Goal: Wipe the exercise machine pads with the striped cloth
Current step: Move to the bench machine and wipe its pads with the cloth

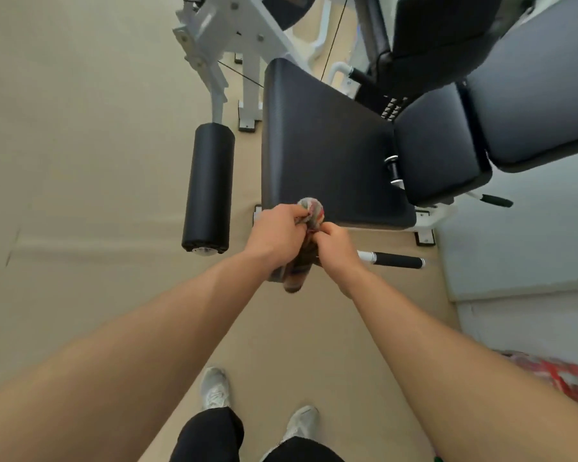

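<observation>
The striped cloth (309, 213) is bunched up between both hands, its tail hanging down below them. My left hand (277, 230) grips its upper part and my right hand (336, 245) grips it just to the right. Both hands hover at the near edge of the large black seat pad (327, 151) of the exercise machine. A black roller pad (209, 188) hangs to the left of the seat. A second black pad (442, 145) and a grey-looking back pad (541, 91) lie to the right.
The white machine frame (214, 45) rises at the back left. A black-gripped handle (394, 261) sticks out right of my hands. My feet in white shoes (214, 388) stand on the beige floor. A pale mat (521, 245) and a red object (561, 378) lie at right.
</observation>
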Demonstrator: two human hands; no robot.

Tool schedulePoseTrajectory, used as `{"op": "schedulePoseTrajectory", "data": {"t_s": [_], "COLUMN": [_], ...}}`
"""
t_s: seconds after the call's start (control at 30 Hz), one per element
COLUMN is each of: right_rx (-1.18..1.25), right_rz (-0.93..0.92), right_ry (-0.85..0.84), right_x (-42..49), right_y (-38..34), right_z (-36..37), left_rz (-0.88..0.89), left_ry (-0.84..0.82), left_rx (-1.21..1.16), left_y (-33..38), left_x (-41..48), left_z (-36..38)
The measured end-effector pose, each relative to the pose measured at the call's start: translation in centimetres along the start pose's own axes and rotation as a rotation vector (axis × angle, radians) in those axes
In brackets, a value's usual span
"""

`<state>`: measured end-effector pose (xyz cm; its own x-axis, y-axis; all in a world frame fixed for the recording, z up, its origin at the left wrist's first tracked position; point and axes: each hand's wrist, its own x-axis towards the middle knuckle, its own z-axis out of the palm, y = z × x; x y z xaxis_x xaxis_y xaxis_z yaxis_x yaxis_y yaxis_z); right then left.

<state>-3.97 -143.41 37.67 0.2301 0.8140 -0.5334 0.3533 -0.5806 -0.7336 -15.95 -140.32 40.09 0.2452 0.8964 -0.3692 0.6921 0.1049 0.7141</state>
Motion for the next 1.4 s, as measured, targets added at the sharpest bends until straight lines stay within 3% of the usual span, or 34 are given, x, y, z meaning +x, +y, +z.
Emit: {"op": "schedulePoseTrajectory", "data": {"t_s": [0.3,0.5,0.83,0.93,1.07,1.4], "right_rx": [0.070,0.137,0.064,0.041,0.028,0.144], "right_rz": [-0.019,-0.083,-0.070,-0.038,0.008,-0.015], "right_ry": [0.108,0.164,0.218,0.220,0.209,-0.015], "right_x": [-6.9,-8.6,-1.6,2.8,9.7,27.0], "right_y": [4.7,6.3,5.0,3.5,0.7,-8.0], "right_z": [-13.9,-22.9,-28.3,-29.4,-31.2,-35.4], "left_rz": [0.086,0.113,0.066,-0.011,-0.205,-0.427], "left_ry": [-0.209,-0.260,-0.266,-0.216,-0.067,0.229], "left_rx": [0.141,0.332,0.630,0.578,0.313,-0.019], "left_y": [11.2,17.9,24.3,25.8,27.9,31.4], "left_x": [-3.2,-3.0,4.4,8.7,14.9,29.9], "left_z": [3.7,6.0,9.7,10.8,12.3,12.4]}}
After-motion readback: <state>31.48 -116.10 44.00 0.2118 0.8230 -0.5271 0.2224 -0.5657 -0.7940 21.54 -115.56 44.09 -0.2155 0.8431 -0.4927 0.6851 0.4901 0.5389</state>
